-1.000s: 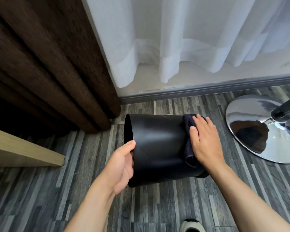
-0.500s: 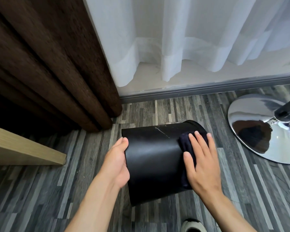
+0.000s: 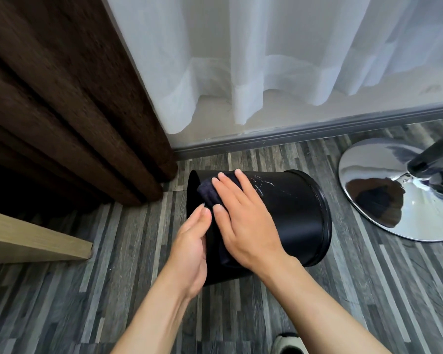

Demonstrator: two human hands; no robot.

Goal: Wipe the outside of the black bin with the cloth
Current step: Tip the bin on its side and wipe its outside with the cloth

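Cloth (image 3: 210, 194) under right hand (image 3: 243, 223) on black bin (image 3: 292, 218); left hand (image 3: 189, 251) alongside

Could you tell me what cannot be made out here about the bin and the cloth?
Head view only:
- Cloth: mostly covered by the right hand.
- Bin: its inside faces away; its underside is hidden.
- Left hand: fingertips hidden behind the bin's end.
- Chair base: cut off by the right edge.

Both forearms are bare, with no sleeves, watch or rings. The left hand (image 3: 189, 251) and the right hand (image 3: 243, 221) wear no gloves. Below the right forearm shows a light slipper toe with dark trim (image 3: 288, 344).
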